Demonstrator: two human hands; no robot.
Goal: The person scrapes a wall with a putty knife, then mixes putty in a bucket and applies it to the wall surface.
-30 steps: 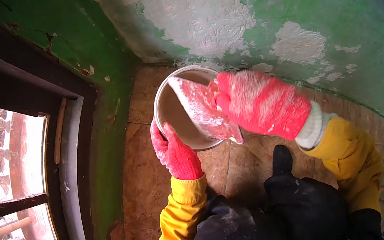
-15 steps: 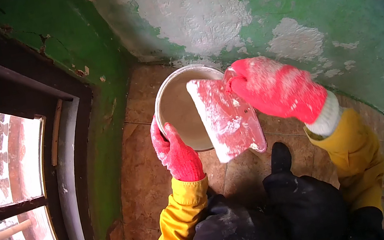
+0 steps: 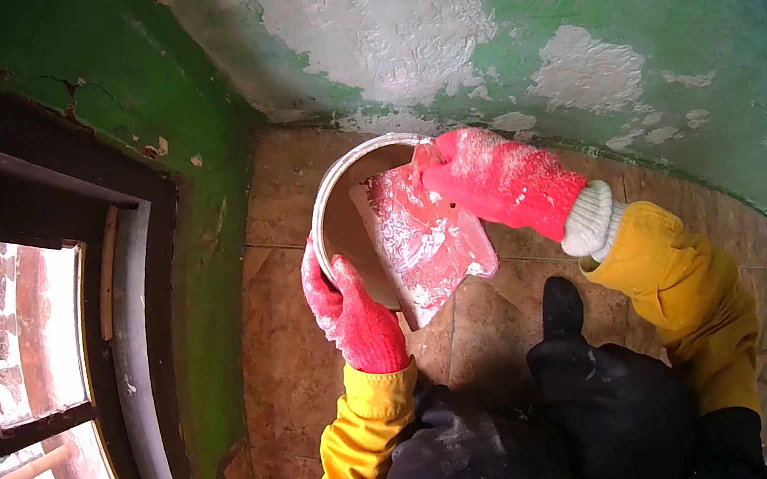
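Scraper (image 3: pixel 422 238) leftward, long axis fore-aft

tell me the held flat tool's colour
The flat tool is pinkish red with white smears, clearest in the head view.

Gloves (image 3: pixel 515 177) are white-dusted red, sleeves (image 3: pixel 682 266) yellow, the scraper (image 3: pixel 423 233) red smeared white, the bucket rim (image 3: pixel 332 174) white.

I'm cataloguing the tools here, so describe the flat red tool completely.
The flat red tool is broad, plastic-looking and smeared with white residue. The gloved right hand grips its upper right part. It slants over the bucket, left edge across the opening, lower corner past the near side. Whether it touches the bucket is unclear.
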